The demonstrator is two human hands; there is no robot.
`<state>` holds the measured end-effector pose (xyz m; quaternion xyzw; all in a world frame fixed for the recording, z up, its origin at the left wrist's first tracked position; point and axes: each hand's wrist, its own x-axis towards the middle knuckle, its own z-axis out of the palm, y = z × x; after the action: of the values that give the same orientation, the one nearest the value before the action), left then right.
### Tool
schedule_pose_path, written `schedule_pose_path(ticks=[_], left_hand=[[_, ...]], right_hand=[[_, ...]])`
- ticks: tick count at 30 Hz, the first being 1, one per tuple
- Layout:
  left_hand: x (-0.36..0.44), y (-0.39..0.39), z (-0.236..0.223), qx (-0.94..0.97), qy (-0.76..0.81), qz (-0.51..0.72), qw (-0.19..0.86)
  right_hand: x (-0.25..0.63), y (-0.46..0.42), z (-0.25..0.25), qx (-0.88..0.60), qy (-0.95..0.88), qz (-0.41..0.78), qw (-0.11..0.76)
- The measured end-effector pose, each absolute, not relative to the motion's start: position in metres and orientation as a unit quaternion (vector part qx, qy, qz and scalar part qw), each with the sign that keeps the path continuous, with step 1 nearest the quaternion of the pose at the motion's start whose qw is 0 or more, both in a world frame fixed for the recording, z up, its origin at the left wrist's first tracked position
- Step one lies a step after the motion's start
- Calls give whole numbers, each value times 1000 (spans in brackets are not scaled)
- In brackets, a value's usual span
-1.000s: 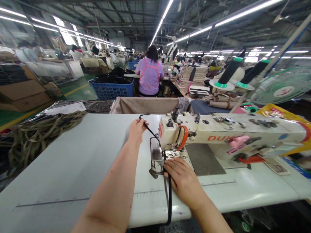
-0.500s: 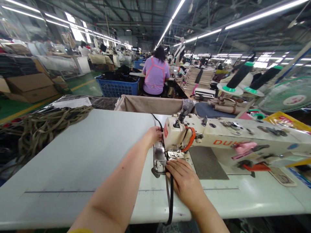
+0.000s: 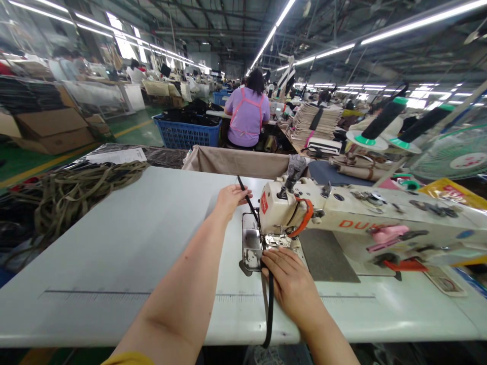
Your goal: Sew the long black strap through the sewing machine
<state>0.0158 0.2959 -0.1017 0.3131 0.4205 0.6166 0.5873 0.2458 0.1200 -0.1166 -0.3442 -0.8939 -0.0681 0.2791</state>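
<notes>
A narrow black strap (image 3: 270, 309) runs through the sewing machine (image 3: 331, 208), passing beneath its head beside the metal presser area. Its front part hangs over the table's near edge. On the near side of the needle area, my right hand (image 3: 291, 284) presses the strap down with its fingers together and guides it along the metal plate (image 3: 251, 248). Behind the machine head, my left hand (image 3: 229, 200) has the far part of the strap between its fingers, raised off the table. The needle is too small to make out.
The white tabletop (image 3: 171, 203) carries a printed ruler line. Olive straps (image 3: 87, 187) lie heaped at the left. Beyond the table stand a beige fabric-lined bin (image 3: 236, 161), a blue crate (image 3: 186, 133) and a seated person (image 3: 248, 114). Thread cones (image 3: 384, 121) and a fan (image 3: 460, 154) are at right.
My left hand has shifted left and slightly farther away from the machine head, drawing the strap's far end out at a slant. My right hand stays nearly in place.
</notes>
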Motion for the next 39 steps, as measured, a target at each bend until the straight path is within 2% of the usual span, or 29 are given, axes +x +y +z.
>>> schedule_pose_path(ticks=[21, 28, 31, 35, 39], left_hand=[[-42, 306, -91, 248, 386, 723, 517], [-51, 307, -86, 172, 386, 763, 489], [-43, 308, -86, 116, 368, 756, 528], [-24, 309, -95, 99, 376, 679, 623], [-4, 309, -107, 152, 399, 637, 642]], right_hand=[[250, 124, -120, -329, -896, -79, 288], [248, 122, -117, -335, -898, -76, 276], [247, 122, -116, -336, -898, -78, 273], [247, 122, -115, -335, -898, -81, 272], [247, 122, -115, -334, -898, -84, 274]])
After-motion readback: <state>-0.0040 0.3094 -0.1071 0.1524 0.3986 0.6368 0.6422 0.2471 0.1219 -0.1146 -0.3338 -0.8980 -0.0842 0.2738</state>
